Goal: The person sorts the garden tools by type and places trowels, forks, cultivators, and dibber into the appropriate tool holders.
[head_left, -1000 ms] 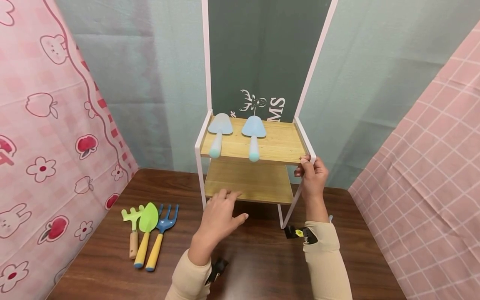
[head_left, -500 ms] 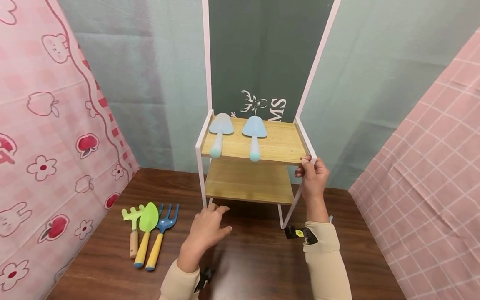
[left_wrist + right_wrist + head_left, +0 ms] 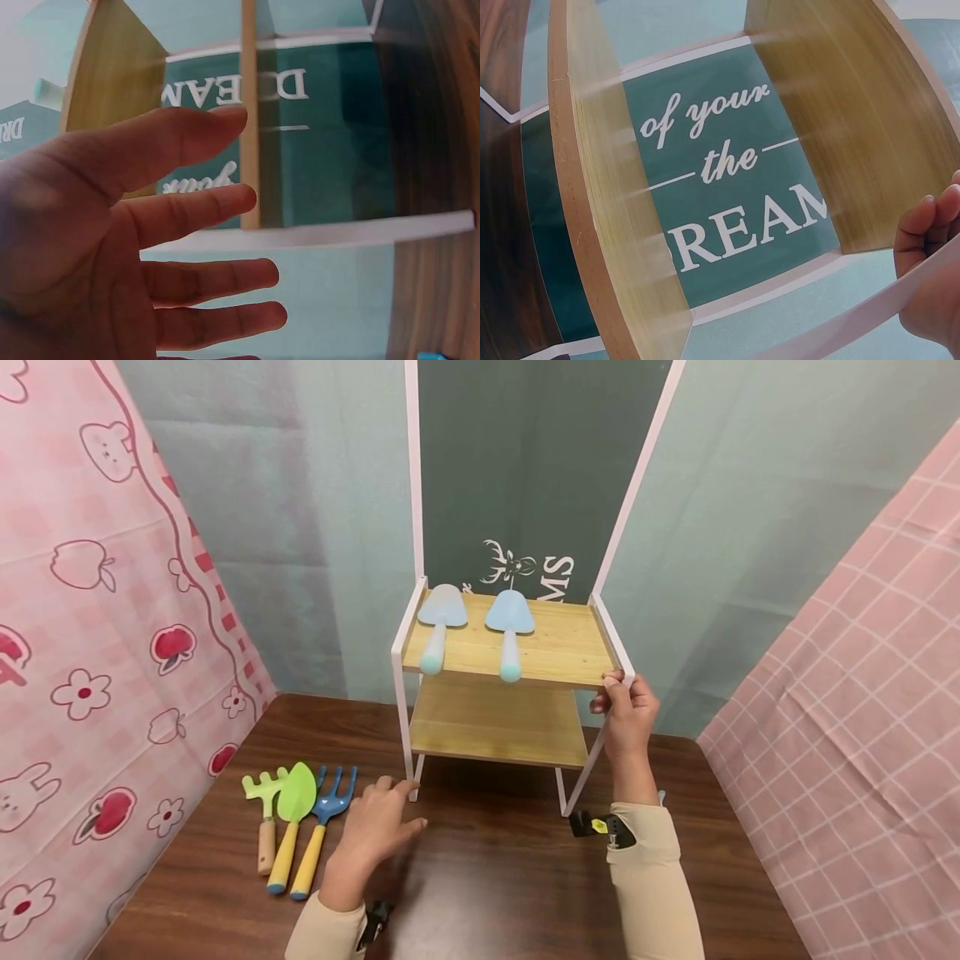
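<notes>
My right hand (image 3: 630, 722) grips the front right corner of a two-tier shelf rack (image 3: 555, 647) with a white frame and wooden boards. On its top board lie a whitish toy shovel (image 3: 442, 610) and a light blue toy shovel (image 3: 510, 614), their handles toward me. My left hand (image 3: 377, 822) is over the table, fingers spread and holding nothing, just right of a blue garden fork (image 3: 330, 806) with a yellow handle. Beside that fork lie a green trowel (image 3: 297, 793) and a light green hand rake (image 3: 266, 789). In the left wrist view the left hand's fingers (image 3: 217, 281) are extended.
A tall dark green panel (image 3: 532, 468) with white lettering rises behind the rack's boards. The rack's lower board (image 3: 498, 722) sits above the brown table (image 3: 517, 893). Pink patterned cloth (image 3: 97, 610) hangs at left, pink checked cloth (image 3: 847, 693) at right.
My left hand has moved left and toward me, from in front of the lower board to near the garden tools. The right hand keeps its hold on the rack's corner.
</notes>
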The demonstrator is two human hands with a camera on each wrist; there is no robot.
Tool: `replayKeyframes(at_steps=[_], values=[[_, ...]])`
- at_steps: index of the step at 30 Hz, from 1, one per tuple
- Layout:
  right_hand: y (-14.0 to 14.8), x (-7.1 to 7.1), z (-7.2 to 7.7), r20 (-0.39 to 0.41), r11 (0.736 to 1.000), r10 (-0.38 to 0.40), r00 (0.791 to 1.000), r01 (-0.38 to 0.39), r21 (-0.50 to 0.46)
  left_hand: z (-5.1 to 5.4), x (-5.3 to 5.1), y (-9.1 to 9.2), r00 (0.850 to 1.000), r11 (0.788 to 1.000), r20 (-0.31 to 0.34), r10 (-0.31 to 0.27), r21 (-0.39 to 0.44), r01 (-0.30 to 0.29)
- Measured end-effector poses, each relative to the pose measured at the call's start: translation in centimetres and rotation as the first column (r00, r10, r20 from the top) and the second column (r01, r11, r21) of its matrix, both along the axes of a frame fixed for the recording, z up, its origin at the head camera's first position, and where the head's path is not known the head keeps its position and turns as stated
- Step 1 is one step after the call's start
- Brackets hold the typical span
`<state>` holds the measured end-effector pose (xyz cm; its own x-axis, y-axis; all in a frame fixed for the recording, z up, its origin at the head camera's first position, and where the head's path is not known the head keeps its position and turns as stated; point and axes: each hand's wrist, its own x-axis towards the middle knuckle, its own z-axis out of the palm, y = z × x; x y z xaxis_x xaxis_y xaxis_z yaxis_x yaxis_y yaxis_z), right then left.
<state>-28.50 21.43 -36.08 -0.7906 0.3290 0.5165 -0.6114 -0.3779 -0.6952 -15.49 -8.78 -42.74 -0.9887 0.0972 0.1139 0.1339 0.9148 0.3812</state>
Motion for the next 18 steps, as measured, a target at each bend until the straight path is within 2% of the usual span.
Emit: replayKeyframes(at_steps=[9, 18], values=[[-0.1, 0.0, 0.1, -0.004, 1.0, -0.008, 1.0, 0.008, 0.006, -1.5, 0.9, -2.3, 0.997, 0.999, 0.052, 0.048, -0.013, -0.047], [0.0, 0.1, 0.1, -0.007, 1.0, 0.005, 1.0, -0.005, 0.004, -3.0, 1.7, -4.4, 0.996, 0.997, 0.046, 0.075, -0.029, -0.074]])
